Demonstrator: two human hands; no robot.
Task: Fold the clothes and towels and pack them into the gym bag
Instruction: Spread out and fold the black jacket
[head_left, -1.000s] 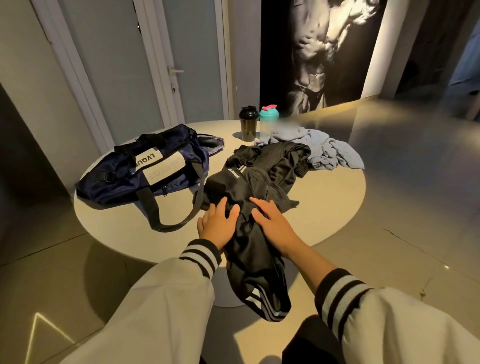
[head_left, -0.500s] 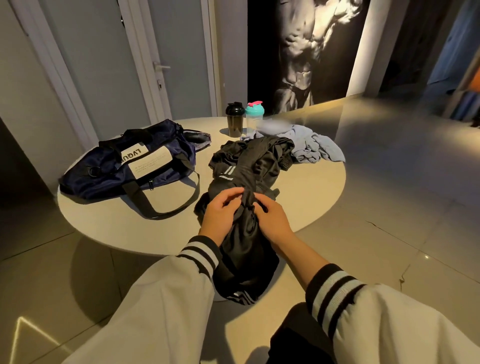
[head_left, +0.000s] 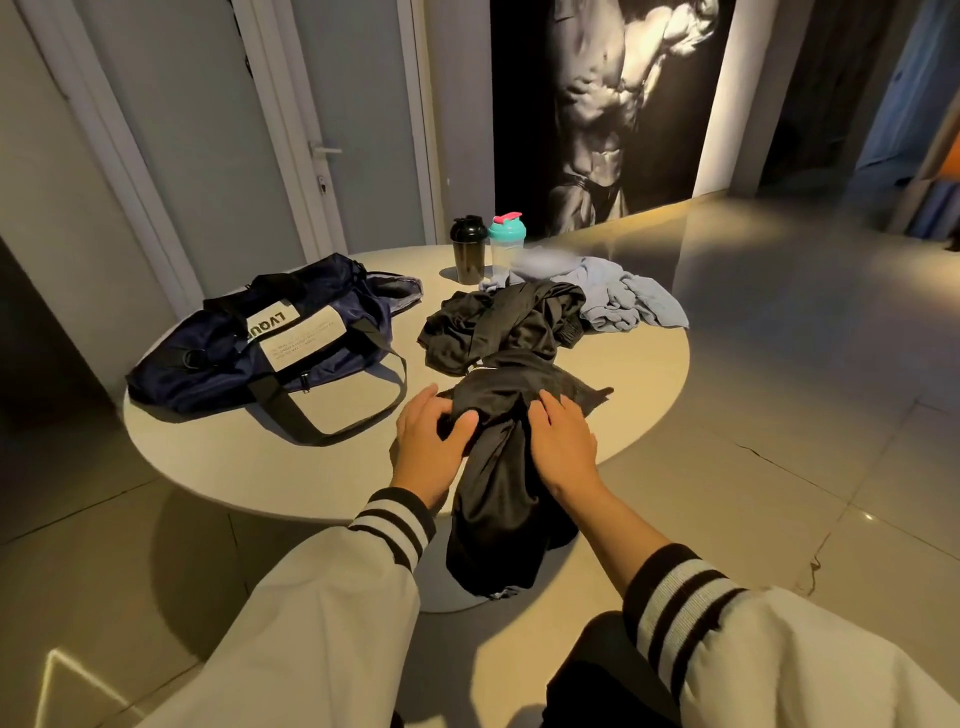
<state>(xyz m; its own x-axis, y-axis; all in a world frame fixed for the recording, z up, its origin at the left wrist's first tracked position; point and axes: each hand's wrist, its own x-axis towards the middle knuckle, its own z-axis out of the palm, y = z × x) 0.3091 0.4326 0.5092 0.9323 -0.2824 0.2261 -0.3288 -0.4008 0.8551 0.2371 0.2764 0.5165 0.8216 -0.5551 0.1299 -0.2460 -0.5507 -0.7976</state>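
Head view: glossy crumpled black garment (head_left: 500, 470) on round table (head_left: 234, 452)

A black garment (head_left: 498, 499) hangs over the near edge of a round table (head_left: 234, 457) — the left hand (head_left: 431, 441) grips its fold, the right hand (head_left: 563, 447) lies flat on it. Behind: a navy bag (head_left: 260, 348), more black clothes (head_left: 498, 322), a blue towel (head_left: 623, 296), a black bottle (head_left: 469, 254) and a teal-lidded bottle (head_left: 506, 244).

Single head-worn wide view; looks forward and down; close over the table (head_left: 223, 457).
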